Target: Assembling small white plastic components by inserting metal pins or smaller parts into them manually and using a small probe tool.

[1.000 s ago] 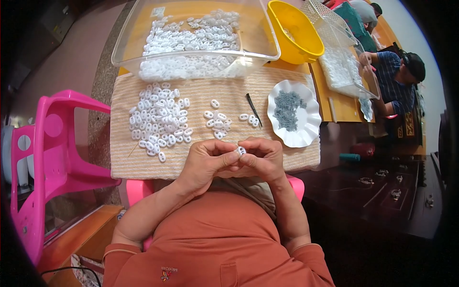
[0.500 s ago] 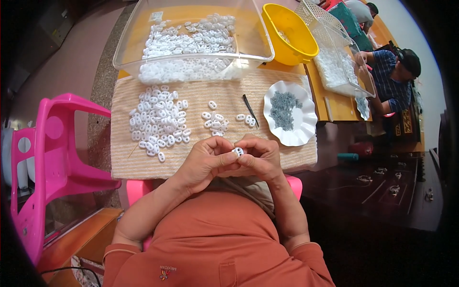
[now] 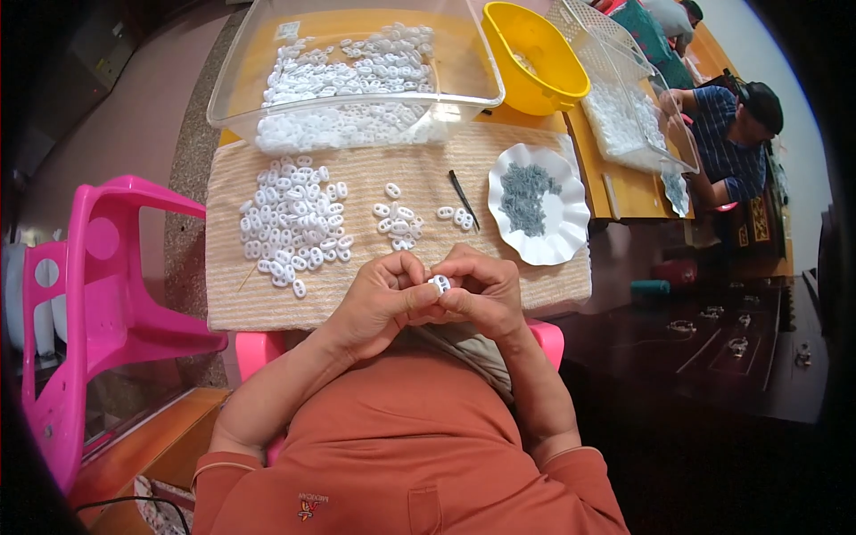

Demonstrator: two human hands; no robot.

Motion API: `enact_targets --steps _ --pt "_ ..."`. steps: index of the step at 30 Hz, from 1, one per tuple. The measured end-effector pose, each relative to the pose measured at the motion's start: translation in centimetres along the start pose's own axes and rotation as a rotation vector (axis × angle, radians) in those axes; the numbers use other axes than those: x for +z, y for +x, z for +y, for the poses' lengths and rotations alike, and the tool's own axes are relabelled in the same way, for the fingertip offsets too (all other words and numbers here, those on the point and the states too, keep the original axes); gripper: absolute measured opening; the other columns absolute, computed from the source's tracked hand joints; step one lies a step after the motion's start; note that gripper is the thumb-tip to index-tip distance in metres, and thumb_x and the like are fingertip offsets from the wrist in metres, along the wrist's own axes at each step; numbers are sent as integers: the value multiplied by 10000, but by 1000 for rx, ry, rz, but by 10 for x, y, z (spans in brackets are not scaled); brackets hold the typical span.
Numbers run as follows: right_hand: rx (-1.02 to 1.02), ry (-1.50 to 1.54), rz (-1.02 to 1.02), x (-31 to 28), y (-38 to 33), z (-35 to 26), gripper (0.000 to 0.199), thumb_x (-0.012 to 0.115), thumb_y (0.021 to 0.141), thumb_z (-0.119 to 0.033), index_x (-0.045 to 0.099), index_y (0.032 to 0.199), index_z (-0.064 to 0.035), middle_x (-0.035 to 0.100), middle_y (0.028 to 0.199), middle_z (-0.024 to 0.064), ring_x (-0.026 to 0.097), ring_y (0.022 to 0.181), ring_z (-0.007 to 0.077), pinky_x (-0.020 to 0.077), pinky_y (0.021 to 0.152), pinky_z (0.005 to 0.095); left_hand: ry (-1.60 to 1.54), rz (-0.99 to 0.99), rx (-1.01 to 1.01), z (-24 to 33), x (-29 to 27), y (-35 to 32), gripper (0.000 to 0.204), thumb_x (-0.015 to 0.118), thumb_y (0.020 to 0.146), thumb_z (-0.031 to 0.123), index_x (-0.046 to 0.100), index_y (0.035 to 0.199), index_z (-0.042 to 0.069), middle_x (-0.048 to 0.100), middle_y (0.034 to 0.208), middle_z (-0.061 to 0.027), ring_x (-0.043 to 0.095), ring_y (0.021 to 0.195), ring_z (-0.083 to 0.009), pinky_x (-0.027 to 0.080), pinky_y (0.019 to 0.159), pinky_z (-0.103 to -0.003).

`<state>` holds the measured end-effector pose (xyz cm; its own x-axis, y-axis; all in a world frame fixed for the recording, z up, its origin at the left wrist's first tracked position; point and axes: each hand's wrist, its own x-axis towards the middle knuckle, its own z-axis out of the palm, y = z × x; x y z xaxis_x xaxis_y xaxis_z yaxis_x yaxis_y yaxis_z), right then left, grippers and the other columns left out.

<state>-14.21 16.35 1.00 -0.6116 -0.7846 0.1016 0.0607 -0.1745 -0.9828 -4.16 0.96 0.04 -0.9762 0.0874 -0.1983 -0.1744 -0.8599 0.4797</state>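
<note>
- Over the near edge of the table [image 3: 624,192], just above my lap, I've got both hands together on one small white oval piece [image 3: 439,283].
- My left hand [image 3: 379,303] is curled, thumb and forefinger clamped on the piece's left side; my right hand [image 3: 477,294] pinches it from the right, fingertips nearly meeting.
- To do this well, I'd say keep the grip on the rim so the piece's face stays clear, hold it level, and press evenly from both sides so it doesn't twist or pop out.
- Working low over the striped beige mat [image 3: 357,285] looks wise to me: a dropped piece lands on cloth, not the floor.
- Ahead on the mat, a big heap of white pieces [image 3: 290,223] on the left, a smaller scatter [image 3: 401,221] in the middle, dark tweezers [image 3: 464,201] beside a white scalloped dish [image 3: 557,241] of grey bits [image 3: 526,192].
- Further back, a clear tub [image 3: 357,89] full of white pieces, with a yellow bowl [image 3: 535,58] to its right.
- Hard to make out: my fingers cover most of the piece, so I can't tell whether a grey bit is going into it.
- What the grey bits are is too small to read.
- A second clear bin [image 3: 624,98] and a seated person [image 3: 736,134] at the upper right bend at the picture's rim; that person's hands are mostly hidden.
</note>
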Motion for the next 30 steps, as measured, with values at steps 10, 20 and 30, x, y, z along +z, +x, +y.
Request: enact_targets --steps 10,20,30 --pt "57 155 -30 2 -6 0 195 636 845 27 625 1039 40 580 854 56 619 709 107 514 599 228 149 43 49 -4 2 1 150 667 848 38 518 841 56 598 818 -49 583 706 -120 480 614 -237" --pt "5 188 -105 2 -6 -6 220 606 898 -26 607 1109 36 609 878 51 627 756 104 515 649 232 133 76 -2 0 7 -2 129 660 863 57 535 878 81 637 896 -60 645 801 -139 573 714 -269" --pt "44 132 -84 0 -6 1 233 618 888 -20 600 1116 23 599 934 21 594 809 76 489 691 217 114 77 2 1 10 -1 123 650 885 140 537 881 91 624 904 -54 633 805 -148 560 705 -261"
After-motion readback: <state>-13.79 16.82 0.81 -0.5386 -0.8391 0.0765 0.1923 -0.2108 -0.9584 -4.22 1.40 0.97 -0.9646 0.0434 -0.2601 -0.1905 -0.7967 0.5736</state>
